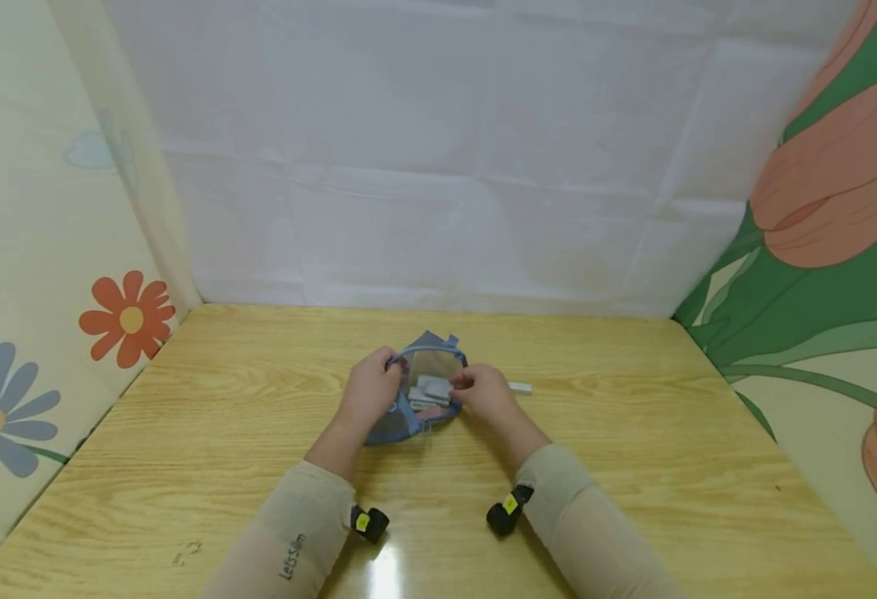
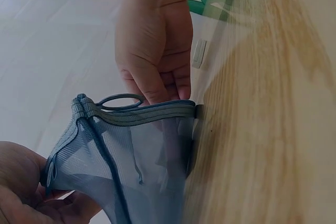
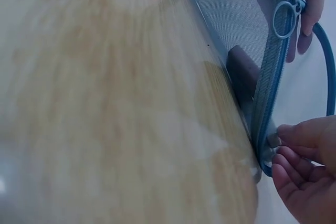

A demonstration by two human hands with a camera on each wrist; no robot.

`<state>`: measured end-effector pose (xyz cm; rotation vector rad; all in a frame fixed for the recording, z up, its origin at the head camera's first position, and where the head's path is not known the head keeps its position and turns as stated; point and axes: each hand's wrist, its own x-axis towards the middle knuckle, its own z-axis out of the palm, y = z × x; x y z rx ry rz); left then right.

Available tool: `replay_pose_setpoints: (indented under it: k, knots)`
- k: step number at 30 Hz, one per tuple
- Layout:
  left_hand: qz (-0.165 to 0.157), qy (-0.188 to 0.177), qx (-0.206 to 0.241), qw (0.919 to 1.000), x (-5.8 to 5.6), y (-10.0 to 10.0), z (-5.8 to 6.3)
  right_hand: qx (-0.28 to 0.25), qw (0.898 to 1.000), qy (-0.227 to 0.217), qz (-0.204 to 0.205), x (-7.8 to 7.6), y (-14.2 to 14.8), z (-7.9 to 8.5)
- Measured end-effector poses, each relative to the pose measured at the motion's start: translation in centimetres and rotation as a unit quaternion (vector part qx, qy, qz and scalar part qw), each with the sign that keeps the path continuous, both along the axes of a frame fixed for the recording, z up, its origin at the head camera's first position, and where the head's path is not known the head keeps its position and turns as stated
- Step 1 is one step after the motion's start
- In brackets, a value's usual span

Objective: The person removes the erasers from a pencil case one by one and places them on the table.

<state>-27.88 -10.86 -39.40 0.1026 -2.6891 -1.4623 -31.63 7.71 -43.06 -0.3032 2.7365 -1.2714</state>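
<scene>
A blue mesh zip pouch (image 1: 391,427) lies on the table with its mouth spread wide. My left hand (image 1: 373,386) grips the left edge of that mouth, thumb toward the inside. Several small white blocks (image 1: 429,397) lie inside, along with something pink (image 1: 429,412). My right hand (image 1: 483,393) is at the right side of the opening, its fingertips reaching in over the rim. In the right wrist view its thumb and fingers pinch a small pale block (image 3: 274,140), mostly hidden by the rim. A ring zipper pull (image 3: 283,20) hangs at the pouch's corner.
Another slim white block (image 1: 520,388) lies on the wooden table (image 1: 259,499), just right of my right hand. A white cloth (image 1: 438,166) hangs behind the table. Flower-printed panels (image 1: 820,208) stand on both sides.
</scene>
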Motion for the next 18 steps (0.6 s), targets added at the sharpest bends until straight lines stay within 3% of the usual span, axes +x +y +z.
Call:
replay_pose_setpoints:
  k: [18]
  knots:
    - [-0.002,-0.002,0.010,0.9999,-0.2,-0.1,-0.4,0.002,0.999,0.038,0.000,0.0,0.0,-1.2]
